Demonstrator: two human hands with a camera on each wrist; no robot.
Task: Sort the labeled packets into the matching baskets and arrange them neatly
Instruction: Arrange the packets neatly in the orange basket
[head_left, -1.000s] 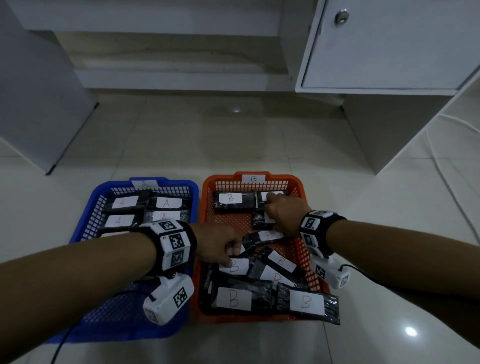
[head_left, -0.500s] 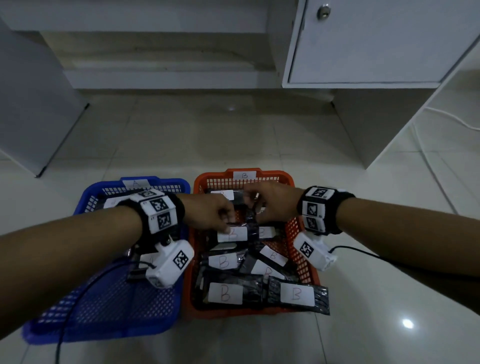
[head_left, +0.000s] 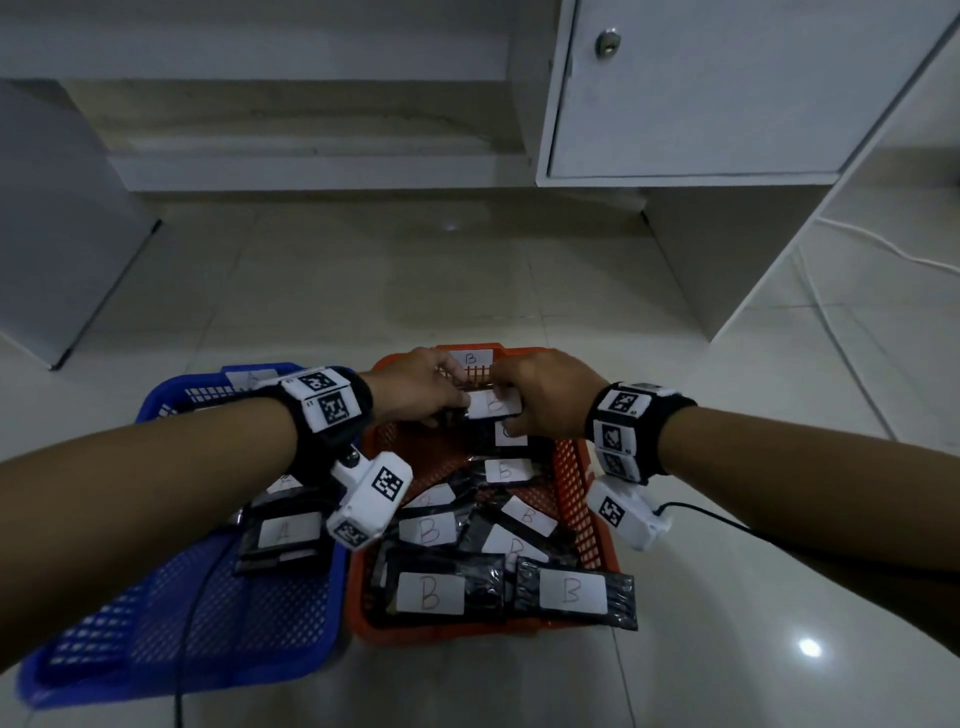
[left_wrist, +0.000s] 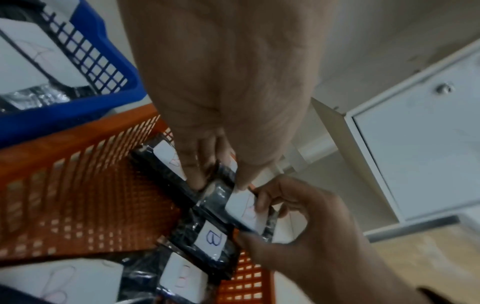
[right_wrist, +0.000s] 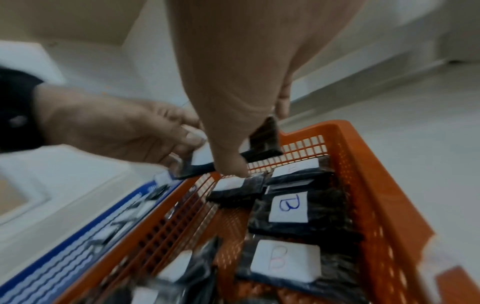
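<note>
You are on an indoor room's glossy tiled floor (head_left: 519, 291), beside a white cabinet (head_left: 701, 93) with a keyed door.

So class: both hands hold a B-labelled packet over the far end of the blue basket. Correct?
Not quite. The left hand and right hand hold the packet over the far end of the orange basket, as the head view shows. The rest stands.

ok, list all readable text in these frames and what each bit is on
"B": tag on the orange basket far rim.
"B": white labels on its black packets, e.g. front left, front right, middle.
"B" in blue ink: one packet.
"A": packet in the blue basket.
Blue basket's rim tag: too blurred.
Wrist bands: coded squares, no words.
</note>
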